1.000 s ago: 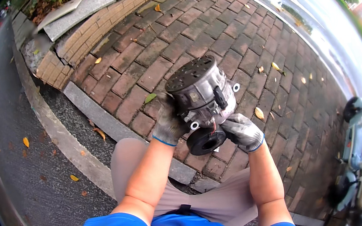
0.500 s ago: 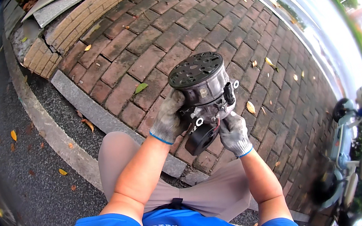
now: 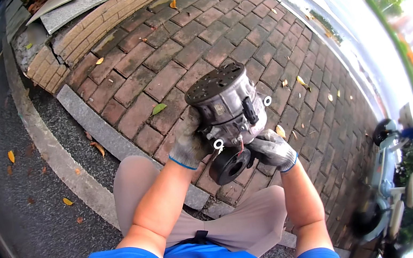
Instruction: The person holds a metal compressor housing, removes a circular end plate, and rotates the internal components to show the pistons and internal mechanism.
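Observation:
Over the brick paving I hold up a grey metal machine part that looks like a car air-conditioning compressor [image 3: 224,107]. It is tilted, with a dark round face full of holes on top. A black plug connector sits on its right side, and pale-ringed mounting lugs stick out. Below it is a black ring [image 3: 229,166] with a hole, and a thin red wire runs close by. My left hand [image 3: 189,140], in a dirty grey glove, grips the body's left side, its fingertips hidden behind. My gloved right hand [image 3: 274,149] has bent fingers at the lower body, beside the ring.
My bent knees [image 3: 137,183] are below the part. A stone kerb [image 3: 104,129] edges the brick paving [image 3: 167,54], and dark asphalt lies to the left. A low brick-faced wall [image 3: 93,30] stands at the far left. A parked scooter [image 3: 383,171] is at the right.
The compressor has shifted slightly left and turned, so the black ring's hole now faces me more. My right hand has moved from under the body to beside the ring.

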### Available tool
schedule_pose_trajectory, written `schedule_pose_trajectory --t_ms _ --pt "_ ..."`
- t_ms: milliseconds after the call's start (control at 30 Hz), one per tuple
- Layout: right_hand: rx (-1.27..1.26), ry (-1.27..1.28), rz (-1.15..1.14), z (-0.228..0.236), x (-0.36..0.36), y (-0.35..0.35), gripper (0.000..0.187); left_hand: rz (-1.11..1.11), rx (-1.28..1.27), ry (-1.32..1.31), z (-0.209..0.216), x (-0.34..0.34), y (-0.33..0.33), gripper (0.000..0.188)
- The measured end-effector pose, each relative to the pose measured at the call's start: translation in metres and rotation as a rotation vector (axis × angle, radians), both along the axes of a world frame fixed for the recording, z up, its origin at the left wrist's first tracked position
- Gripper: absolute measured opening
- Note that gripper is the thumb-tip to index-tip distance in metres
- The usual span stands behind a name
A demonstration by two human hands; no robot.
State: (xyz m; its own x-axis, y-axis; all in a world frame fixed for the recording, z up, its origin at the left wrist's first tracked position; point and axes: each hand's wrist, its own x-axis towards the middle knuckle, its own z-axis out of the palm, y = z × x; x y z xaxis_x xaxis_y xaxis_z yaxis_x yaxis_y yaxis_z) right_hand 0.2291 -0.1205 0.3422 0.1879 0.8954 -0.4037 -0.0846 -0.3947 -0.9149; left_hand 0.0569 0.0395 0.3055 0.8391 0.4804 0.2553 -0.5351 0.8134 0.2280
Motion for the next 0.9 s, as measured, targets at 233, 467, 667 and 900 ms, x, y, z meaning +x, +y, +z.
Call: schedule_pose_trajectory --t_ms 233,467,667,900 --pt "0.148 -0.785 0.030 -0.007 -0.022 -0.001 0.017 0.055 -0.038 0.124 -0.008 -0.003 -0.002 0.067" --pt "0.229 -1.449 -0.063 -0.016 -0.043 0.010 0.006 0.113 -0.003 0.194 -0.009 0.004 0.001 0.074" --pt "0.286 -1.095 -0.112 -0.009 -0.045 0.001 0.020 -0.120 -0.218 -0.165 -0.044 0.003 0.011 0.088" --pt "-0.093 -0.208 0.025 0.046 -0.031 0.000 0.039 -0.143 -0.261 -0.225 -0.077 -0.002 0.016 0.091"
